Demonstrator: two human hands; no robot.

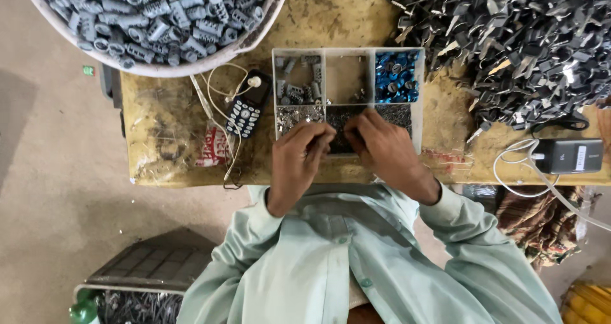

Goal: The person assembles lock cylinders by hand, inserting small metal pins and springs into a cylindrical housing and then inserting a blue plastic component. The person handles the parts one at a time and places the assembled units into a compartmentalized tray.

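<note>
My left hand (298, 162) and my right hand (385, 151) meet over the front middle compartment of a clear divided parts tray (324, 76). Their fingertips pinch together around something small and dark between them; the piece itself is too small to make out. The tray holds grey cylinders (296, 82) at the back left, blue rings (396, 76) at the back right, small silvery bits (291, 115) at the front left and dark small parts (394, 114) at the front right. The back middle compartment is almost bare.
A white basin of grey ribbed cylinders (159, 12) sits at the back left. A heap of dark flat metal pieces (515, 44) fills the back right. A keypad phone (247, 107) with a white cable lies left of the tray. A grey power bank (568, 155) lies right.
</note>
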